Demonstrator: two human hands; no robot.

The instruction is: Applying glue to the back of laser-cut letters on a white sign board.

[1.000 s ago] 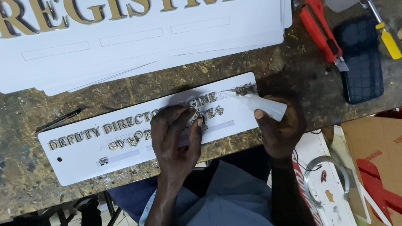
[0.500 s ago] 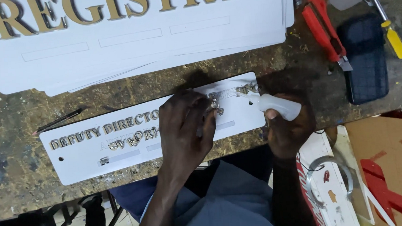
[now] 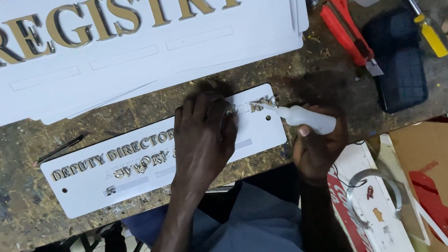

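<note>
Gluing letters onto a small white sign

Pressing flat, the left hand (image 3: 202, 137) covers the small white sign (image 3: 134, 166) on the worn workbench (image 3: 14, 213). At 3 o'clock, the right hand (image 3: 318, 146) grips a white glue bottle (image 3: 305, 119), nozzle touching the gold letters (image 3: 256, 107). A red cutter (image 3: 349, 30) lies at 1 o'clock.

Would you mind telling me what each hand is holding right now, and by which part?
The right hand grips a small white squeeze bottle around its body, nozzle toward the small white sign plate. The left hand lies flat on that plate, gripping nothing.
</note>
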